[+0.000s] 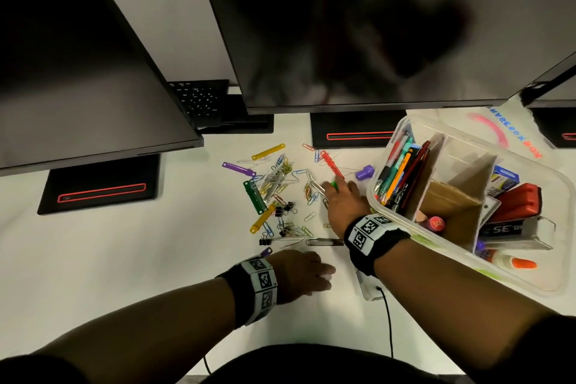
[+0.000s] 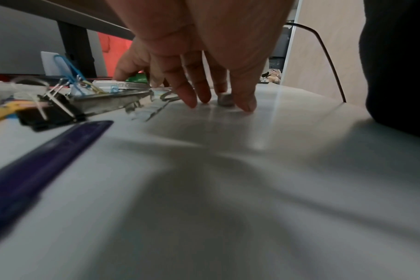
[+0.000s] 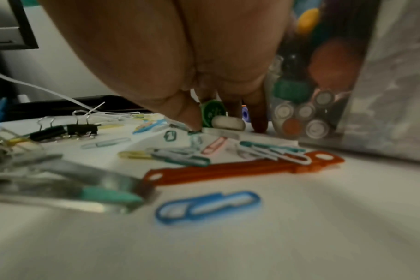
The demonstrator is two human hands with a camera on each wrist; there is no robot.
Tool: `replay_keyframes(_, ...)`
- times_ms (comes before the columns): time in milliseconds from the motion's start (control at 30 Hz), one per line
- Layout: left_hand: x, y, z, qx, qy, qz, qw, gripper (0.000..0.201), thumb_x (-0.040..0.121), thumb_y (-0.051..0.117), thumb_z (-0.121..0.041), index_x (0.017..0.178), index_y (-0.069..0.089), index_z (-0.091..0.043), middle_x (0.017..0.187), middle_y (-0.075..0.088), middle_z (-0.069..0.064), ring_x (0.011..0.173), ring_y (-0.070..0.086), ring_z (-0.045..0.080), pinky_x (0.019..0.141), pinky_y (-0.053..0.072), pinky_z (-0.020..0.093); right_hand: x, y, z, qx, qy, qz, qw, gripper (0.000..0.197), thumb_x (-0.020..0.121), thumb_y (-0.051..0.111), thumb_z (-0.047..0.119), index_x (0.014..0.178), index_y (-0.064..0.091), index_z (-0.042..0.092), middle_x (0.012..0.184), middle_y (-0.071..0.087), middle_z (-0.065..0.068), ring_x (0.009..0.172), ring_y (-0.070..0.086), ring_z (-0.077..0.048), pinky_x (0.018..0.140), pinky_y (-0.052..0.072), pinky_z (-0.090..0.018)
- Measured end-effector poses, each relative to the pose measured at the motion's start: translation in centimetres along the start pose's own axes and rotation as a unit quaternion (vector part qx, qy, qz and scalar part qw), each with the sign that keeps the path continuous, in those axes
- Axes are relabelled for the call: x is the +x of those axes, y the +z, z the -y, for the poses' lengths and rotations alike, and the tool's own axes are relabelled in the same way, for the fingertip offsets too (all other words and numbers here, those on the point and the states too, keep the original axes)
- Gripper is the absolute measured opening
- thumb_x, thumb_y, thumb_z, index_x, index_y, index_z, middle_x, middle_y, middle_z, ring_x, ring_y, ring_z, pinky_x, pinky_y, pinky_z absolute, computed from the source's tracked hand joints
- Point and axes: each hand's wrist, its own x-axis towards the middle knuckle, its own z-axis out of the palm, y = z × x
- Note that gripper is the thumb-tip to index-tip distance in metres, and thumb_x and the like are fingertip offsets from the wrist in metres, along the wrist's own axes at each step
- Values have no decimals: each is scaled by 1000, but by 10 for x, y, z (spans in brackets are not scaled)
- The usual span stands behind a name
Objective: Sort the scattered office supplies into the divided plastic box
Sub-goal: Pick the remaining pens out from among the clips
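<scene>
White table (image 1: 124, 259) under dark monitors carries scattered coloured paper clips (image 1: 280, 193). Left hand (image 1: 304, 273) rests flat, fingers (image 2: 192, 89) spread. Right hand (image 1: 343, 199) reaches a small green piece (image 1: 334, 185) (pinching it, I cannot tell), just beside the clear divided plastic box (image 1: 558, 193).
</scene>
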Motion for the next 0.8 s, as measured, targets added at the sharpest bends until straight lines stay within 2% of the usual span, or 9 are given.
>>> replay_keyframes(133,-13,0,3,50,-12,-24,998,37,94,42,-2,130,50,-6,148,37,11,134,36,31,104,41,44,-10,11,-6,-23,-37,-36,998,50,93,33,5,142,29,15,151,22,-12,135,28,-32,110,33,-48)
replay_keyframes(167,-19,2,6,41,-15,-46,998,35,90,47,-1,123,56,-6,142,46,11,128,45,31,98,47,40,-13,13,-7,-28,-49,-42,998,50,93,35,5,142,31,14,150,24,-12,134,29,-31,110,33,-44)
replay_keyframes(233,-28,6,14,25,-9,-83,996,30,68,68,-6,97,71,-16,113,68,3,97,67,23,70,58,25,-19,17,-11,-25,-82,-50,995,49,92,37,3,141,34,11,148,29,-12,132,32,-31,109,32,-38)
replay_keyframes(300,-33,11,21,18,-16,-87,996,35,48,83,-14,79,72,-26,92,72,-6,75,70,13,54,56,18,-25,20,-12,-12,-105,-52,993,48,90,43,2,137,41,9,143,35,-13,128,37,-30,107,34,-35)
replay_keyframes(467,-38,8,27,21,-44,-168,985,42,39,92,-23,73,69,-33,88,71,-10,70,68,7,52,52,12,-34,28,-15,62,-145,-64,985,45,78,51,-7,121,58,4,125,48,-18,111,52,-36,94,47,-38)
replay_keyframes(533,-40,0,27,-16,-84,-234,969,30,53,85,-17,77,71,-28,90,72,-2,74,71,15,55,57,19,-36,30,-15,91,-171,-89,977,39,71,59,-10,107,65,2,110,56,-21,92,61,-39,80,54,-42)
replay_keyframes(600,-40,-11,29,-50,-133,-283,949,25,63,75,-6,84,73,-20,93,70,6,77,71,24,62,60,27,-40,27,-13,105,-197,-111,968,34,68,65,-9,100,67,4,105,59,-19,85,64,-36,77,57,-38)
replay_keyframes(733,-43,-34,40,-181,-267,-312,894,36,80,51,7,109,65,-8,118,58,12,108,59,28,95,48,29,-48,19,-11,130,-211,-126,961,40,78,55,-11,113,63,6,122,52,-13,102,59,-30,90,48,-26)
replay_keyframes(800,-42,-41,43,-227,-322,-285,874,36,85,44,4,114,61,-10,123,53,9,116,52,24,99,39,26,-51,16,-15,134,-166,-106,971,40,81,49,-8,116,57,7,124,47,-9,110,52,-25,94,45,-24)
